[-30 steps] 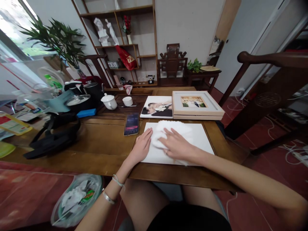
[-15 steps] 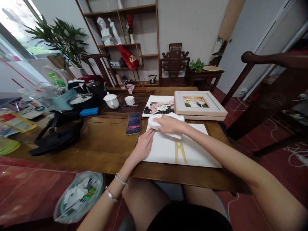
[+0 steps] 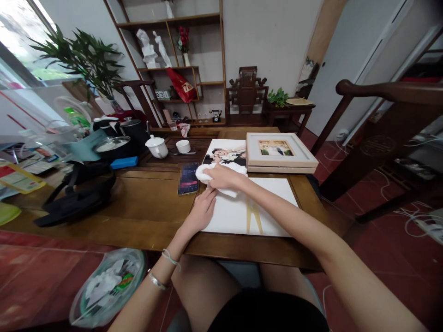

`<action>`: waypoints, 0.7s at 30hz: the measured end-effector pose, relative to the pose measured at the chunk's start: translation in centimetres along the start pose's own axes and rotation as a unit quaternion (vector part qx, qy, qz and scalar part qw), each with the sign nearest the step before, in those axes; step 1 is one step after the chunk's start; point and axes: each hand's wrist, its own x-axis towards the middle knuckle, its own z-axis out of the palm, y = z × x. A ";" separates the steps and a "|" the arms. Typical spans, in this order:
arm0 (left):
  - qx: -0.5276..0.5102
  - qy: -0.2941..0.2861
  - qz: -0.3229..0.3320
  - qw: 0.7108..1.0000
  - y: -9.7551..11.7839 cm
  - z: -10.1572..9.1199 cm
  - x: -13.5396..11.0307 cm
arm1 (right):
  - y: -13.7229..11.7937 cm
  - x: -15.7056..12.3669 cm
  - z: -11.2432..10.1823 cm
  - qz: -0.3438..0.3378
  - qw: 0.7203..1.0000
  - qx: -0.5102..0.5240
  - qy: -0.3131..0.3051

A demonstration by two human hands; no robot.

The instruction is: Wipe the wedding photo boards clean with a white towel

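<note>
A white panel with a tan mark shaped like two legs lies flat at the table's front edge. My right hand grips a white cloth and presses it on the panel's far left corner. Flat on the panel's left edge rests my left hand, its fingers stretched toward the cloth. Just left of the cloth lies a phone with its screen lit. Behind the cloth are a photo print of people and a pale framed picture, side by side.
On the wooden table stand a lidded white teacup, a small white cup, a blue block and a black strap-like item. A lined waste bin sits below at left. A wooden chair stands at right.
My right hand has slid the cloth leftward across the panel to its far left corner, close to the phone. My left hand stays on the left edge. The view has shifted slightly.
</note>
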 end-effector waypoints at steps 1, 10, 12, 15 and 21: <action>0.001 -0.001 0.000 1.000 -0.1 0.0 0.0 | 0.1 -0.6 -0.1 0.008 1.000 -0.002 0.000; 0.008 0.001 -0.003 1.000 -0.3 0.3 -0.3 | 4.1 -12.8 0.9 0.138 0.989 -0.052 0.006; 0.006 0.004 -0.002 1.000 -0.3 0.3 -0.3 | 5.1 -15.1 1.1 0.179 0.982 -0.064 0.003; 0.001 0.010 0.003 1.000 -0.4 0.3 -0.3 | 6.0 -16.7 1.1 0.216 0.974 -0.061 -0.009; 0.001 0.012 0.007 1.000 -0.5 0.4 -0.3 | 3.2 -12.0 0.2 0.178 0.982 -0.065 0.009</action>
